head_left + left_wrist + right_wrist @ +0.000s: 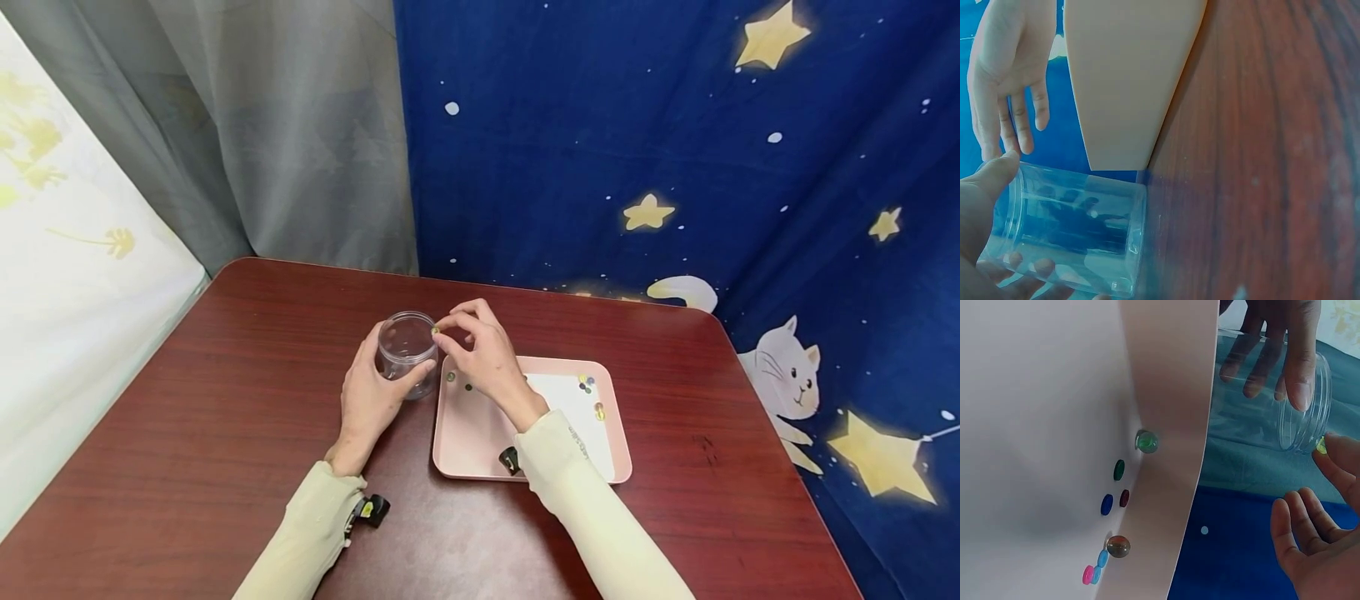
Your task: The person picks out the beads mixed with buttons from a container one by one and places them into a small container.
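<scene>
Table [247, 433], one: dark red, wood-grained.
Tray [472, 437], one: pink, just beside your jar.
Left hand [372, 393]: yours, curled round the jar; brace it firmly without squeezing the wall.
Right hand [486, 357]: yours, thumb and forefinger in a narrow pinch on one marble.
Jar [405, 337], one: clear, upright, mouth uncovered.
Held marble [1321, 445], one: yellow-green, at the jar's rim; you cannot tell whether they touch. Best clear the rim fully before you loosen the pinch.
Green marble [1147, 442], one: loose in the tray.
Dark blue disc [1107, 505], one: smaller, flat, also in your tray.
</scene>
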{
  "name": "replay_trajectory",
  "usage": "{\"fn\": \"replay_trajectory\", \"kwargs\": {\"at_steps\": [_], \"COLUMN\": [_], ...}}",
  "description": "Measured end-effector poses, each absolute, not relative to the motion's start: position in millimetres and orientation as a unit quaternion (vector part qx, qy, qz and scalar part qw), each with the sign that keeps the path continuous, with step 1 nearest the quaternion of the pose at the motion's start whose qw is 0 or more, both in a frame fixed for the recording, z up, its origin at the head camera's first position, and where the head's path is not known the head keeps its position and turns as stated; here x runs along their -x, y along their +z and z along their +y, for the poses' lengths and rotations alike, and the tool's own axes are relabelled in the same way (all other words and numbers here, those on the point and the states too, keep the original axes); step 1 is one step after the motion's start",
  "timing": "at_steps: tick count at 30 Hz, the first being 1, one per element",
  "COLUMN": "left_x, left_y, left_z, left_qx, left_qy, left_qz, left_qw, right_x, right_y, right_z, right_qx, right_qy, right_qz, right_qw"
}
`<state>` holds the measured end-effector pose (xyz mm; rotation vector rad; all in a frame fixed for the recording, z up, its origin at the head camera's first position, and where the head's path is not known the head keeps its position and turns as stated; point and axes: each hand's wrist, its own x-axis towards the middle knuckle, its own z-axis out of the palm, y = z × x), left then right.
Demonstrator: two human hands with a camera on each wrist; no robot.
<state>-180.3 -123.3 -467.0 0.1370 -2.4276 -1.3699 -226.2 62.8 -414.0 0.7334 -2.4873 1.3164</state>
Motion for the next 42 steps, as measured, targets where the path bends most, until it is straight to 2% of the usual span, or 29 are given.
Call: {"fn": "replay_trajectory", "kwargs": {"at_steps": [42], "left_x": [179.7], "left_y": [-466.5], "left_z": [-122.8], "left_qx": [-0.047], "left_qy": [-0.487], "left_qz": [-0.854], "left_qw": [0.175], "right_x": [226.7], "right_y": [-417.5], "right_z": [68.7], "right_qx": [-0.250], "right_qy": [0.445], "right_qz": [-0.853], "right_qw": [0.103]}}
